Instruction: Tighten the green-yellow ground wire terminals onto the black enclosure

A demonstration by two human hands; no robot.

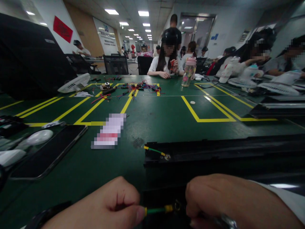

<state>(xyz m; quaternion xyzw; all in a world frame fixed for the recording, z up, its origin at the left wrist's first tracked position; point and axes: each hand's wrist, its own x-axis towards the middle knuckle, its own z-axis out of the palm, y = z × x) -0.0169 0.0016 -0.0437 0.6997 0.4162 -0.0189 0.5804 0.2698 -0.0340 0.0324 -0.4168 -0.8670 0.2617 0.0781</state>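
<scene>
Pinching a short green wire [155, 210] between two hands

The wire lies low in the view, stretched across the gap between the hands, above something dark whose outline is hard to make out. It looks very light, and probably bends easily along its green length while staying firmer at the yellow sleeves. The small metal ring [177, 205] at its far end is likely hard and smooth, and easy to twist out of line. The better hold seems to be a yellow sleeve, since tugging on the thin green part could strain the joint.

The left hand [119, 201] has thumb and curled finger clamped on the near yellow end. The right hand [218, 197] is curled just beside the ring; a shiny metal piece [228, 221] shows under it, but I cannot tell whether the fingers grip it.

Beyond the hands, a long black bar [214, 151] rests on the table [164, 117] with a second green wire [154, 150] fixed at its end. Farther out are a phone [51, 152], a blurred slip of paper [111, 131] and, across the table, a bottle [189, 72].
</scene>
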